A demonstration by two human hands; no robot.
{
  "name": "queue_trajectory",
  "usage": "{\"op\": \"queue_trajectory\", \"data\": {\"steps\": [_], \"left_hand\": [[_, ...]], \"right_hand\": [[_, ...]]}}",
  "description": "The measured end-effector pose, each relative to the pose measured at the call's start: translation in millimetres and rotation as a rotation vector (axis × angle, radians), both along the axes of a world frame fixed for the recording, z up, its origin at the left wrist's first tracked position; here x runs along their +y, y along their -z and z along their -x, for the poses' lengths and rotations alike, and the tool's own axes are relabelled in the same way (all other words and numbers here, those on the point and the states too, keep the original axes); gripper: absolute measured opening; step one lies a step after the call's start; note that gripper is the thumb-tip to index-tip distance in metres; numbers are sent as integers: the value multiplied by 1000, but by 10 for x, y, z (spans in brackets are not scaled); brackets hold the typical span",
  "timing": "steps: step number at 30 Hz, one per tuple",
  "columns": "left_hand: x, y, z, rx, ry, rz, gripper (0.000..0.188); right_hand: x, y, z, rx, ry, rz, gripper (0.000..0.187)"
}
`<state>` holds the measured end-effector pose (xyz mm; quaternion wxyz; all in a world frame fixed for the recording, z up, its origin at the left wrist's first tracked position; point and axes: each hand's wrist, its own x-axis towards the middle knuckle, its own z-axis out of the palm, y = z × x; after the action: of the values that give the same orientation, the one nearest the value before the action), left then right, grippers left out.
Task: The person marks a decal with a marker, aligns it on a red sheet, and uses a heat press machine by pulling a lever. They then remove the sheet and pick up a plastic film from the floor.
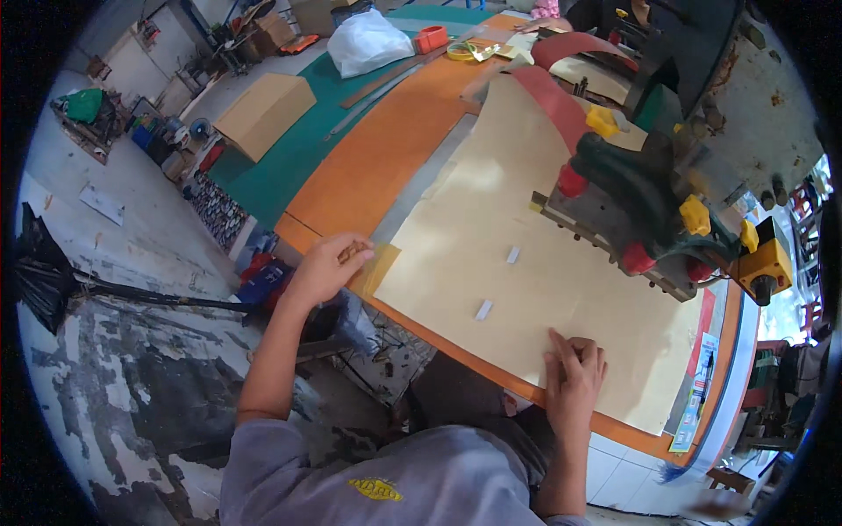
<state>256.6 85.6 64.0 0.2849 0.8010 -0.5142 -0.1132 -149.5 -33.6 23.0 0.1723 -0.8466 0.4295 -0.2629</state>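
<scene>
Head view: the tan sheet (535, 263) lies flat across the orange table (377, 158), filling the middle of the frame. The left hand (329, 267), left of centre, pinches the sheet's folded corner (375, 267) between thumb and fingers. The right hand (574, 377), lower right of centre, presses flat on the sheet's near edge, fingers together and holding nothing. Two small white tabs (497, 282) lie on the sheet between the hands. A green machine (649, 210) sits on the sheet's far edge at the right. A hard tug at the corner could tear or crease the sheet, since the machine and palm pin it; the tabs could slide off.
</scene>
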Motion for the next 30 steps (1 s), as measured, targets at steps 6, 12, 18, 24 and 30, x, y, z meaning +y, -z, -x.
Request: {"op": "queue_trajectory", "data": {"steps": [6,12,18,24,30], "left_hand": [[173,26,87,-79,-14,73,22],[510,213,188,15,-251,55,24],[567,341,392,242,-282,180,25],[436,259,418,259,-252,245,22],[96,308,322,-99,-91,239,27]], "right_hand": [[-9,-32,60,52,-2,21,34],[-7,-30,15,45,-24,23,34],[-16,22,-10,23,-42,74,28],[6,28,28,4,-60,120,26],[66,20,33,6,-84,116,27]]}}
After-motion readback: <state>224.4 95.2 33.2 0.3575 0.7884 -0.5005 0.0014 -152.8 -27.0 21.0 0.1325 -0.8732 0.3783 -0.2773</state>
